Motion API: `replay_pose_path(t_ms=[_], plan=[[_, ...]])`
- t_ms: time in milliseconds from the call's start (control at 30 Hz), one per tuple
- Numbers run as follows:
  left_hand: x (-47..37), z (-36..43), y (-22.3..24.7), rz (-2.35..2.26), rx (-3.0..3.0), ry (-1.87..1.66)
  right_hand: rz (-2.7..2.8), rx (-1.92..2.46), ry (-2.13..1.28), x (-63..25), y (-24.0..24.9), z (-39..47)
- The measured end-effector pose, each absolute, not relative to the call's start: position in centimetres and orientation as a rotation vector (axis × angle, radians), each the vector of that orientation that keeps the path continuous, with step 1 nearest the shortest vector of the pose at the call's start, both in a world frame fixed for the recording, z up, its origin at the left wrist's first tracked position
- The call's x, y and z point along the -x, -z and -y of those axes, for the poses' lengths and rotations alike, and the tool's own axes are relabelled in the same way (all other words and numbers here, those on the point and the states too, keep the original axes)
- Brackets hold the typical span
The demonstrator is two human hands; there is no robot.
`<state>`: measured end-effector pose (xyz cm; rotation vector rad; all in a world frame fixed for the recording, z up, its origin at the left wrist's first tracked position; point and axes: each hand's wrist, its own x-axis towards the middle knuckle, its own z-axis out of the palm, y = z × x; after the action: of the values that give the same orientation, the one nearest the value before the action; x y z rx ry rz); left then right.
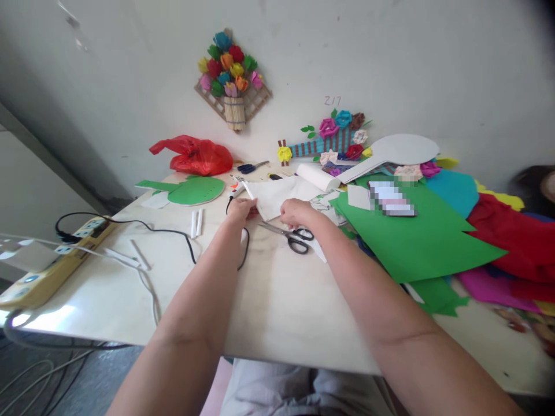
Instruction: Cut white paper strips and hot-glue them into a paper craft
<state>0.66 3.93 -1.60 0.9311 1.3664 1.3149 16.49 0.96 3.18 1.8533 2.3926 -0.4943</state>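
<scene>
A white sheet of paper (280, 193) lies between my two hands, its far end running to a white roll (318, 177). My left hand (243, 209) is closed on the sheet's left edge, where a narrow white strip or fold shows. At the near right edge, my right hand (295, 213) has its fingers curled together on the same paper. Black-handled scissors (298, 238) rest on the table just below my right hand, blades pointing left. Two short white rolled sticks (196, 223) lie left of my left hand.
A yellow power strip (56, 263) with cables lies on the table (277, 312) at left. Farther back are a green paddle shape (197, 190) and a red bag (202, 156). Green sheets (416, 242), a phone (392, 199) and coloured cloth or paper fill the right.
</scene>
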Motion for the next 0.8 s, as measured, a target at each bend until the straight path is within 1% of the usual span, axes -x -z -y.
replay_pose_path(t_ms=[167,267,433,667,733,800], plan=[[-0.4,-4.2,1.7,-1.262,-0.852,-1.357,-2.514,-1.899,0.912,-15.9,-1.7,-1.3],[-0.3,-4.4,1.9,-1.229,-0.82,-1.359,-2.464,-1.996,1.152,-15.5,-1.2,-1.3],[-0.3,-4.5,1.8,-1.19,-0.764,-1.383,-2.123,-2.14,1.851,-15.0,-1.0,-1.0],[-0.5,-4.6,1.5,-1.112,-0.716,-1.369,-1.608,-1.995,2.776,-14.0,-0.2,-0.7],[-0.6,-4.7,1.6,-1.113,-0.708,-1.357,-1.519,-1.941,2.997,-13.5,0.1,-0.8],[-0.6,-4.7,1.6,-1.123,-0.708,-1.345,-1.441,-1.955,3.126,-13.1,0.3,-0.8]])
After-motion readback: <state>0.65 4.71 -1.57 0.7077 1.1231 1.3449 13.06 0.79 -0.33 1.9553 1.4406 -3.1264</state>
